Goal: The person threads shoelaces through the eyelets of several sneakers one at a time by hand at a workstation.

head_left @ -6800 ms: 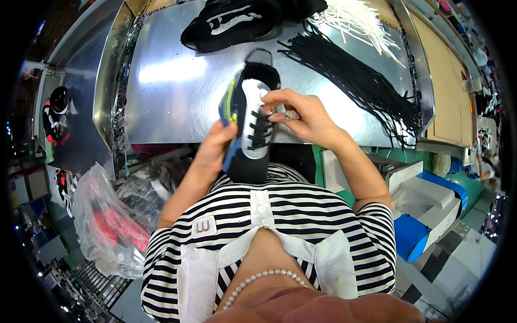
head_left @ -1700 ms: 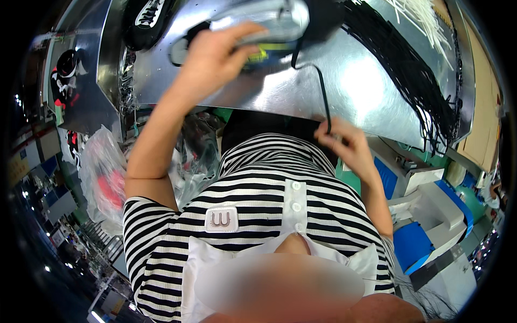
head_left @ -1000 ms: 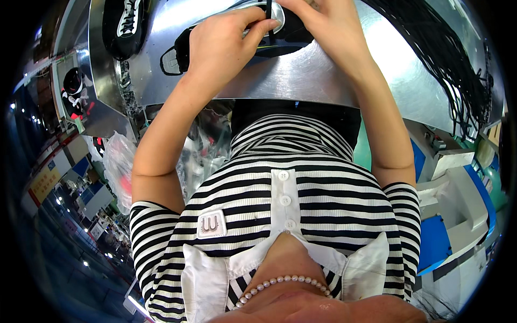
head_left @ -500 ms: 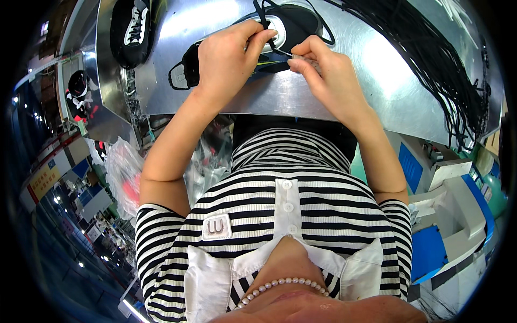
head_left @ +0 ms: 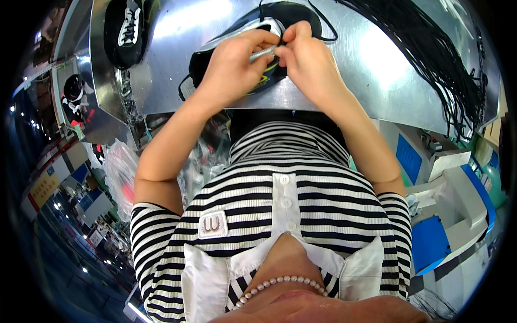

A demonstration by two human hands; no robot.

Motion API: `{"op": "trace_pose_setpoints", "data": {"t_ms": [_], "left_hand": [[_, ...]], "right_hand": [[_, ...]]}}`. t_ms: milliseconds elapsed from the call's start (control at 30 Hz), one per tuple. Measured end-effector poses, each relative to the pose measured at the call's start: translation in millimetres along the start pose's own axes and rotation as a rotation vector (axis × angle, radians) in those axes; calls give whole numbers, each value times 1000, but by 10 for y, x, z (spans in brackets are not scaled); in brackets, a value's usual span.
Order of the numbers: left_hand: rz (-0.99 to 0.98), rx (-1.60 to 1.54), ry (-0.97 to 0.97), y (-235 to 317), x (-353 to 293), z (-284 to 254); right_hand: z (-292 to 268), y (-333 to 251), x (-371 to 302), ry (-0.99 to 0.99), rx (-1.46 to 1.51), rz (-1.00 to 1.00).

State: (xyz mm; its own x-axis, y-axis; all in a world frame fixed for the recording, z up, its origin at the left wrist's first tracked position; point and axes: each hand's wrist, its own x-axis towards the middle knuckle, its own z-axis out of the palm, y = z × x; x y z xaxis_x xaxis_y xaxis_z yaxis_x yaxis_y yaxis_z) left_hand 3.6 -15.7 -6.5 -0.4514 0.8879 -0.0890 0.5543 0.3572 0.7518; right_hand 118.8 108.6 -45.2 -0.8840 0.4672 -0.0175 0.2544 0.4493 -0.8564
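A black shoe (head_left: 293, 17) with a pale grey lacing panel lies on its side on the metal table, toe to the right. Over its lacing, my left hand (head_left: 234, 64) is closed, with a thin silver-grey rod-like tool (head_left: 262, 53) between thumb and fingers. My right hand (head_left: 312, 62) is pinched at the tool's right end, close against the left fingertips. What sits inside that pinch is hidden. A loose black shoelace (head_left: 329, 31) loops out past the toe side of the shoe.
Another black shoe (head_left: 125, 35) with a white lacing panel stands at the far left of the metal table (head_left: 172, 81). A long bundle of black laces (head_left: 425, 51) drapes over the right side. Clear plastic bags (head_left: 119, 169) hang below the left edge.
The tool was in my right hand; now my left fingers hold it. My right hand has moved left and up to meet them. The shoe has turned slightly on the table.
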Motion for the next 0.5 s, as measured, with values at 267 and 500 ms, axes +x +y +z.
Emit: {"op": "trace_pose_setpoints", "data": {"t_ms": [267,500], "left_hand": [[517,636,162,48,-485,-321],[963,652,207,81,-456,-368]], "right_hand": [[-956,126,-394,-156,194,38],[-808,35,428,-310,684,23]]}}
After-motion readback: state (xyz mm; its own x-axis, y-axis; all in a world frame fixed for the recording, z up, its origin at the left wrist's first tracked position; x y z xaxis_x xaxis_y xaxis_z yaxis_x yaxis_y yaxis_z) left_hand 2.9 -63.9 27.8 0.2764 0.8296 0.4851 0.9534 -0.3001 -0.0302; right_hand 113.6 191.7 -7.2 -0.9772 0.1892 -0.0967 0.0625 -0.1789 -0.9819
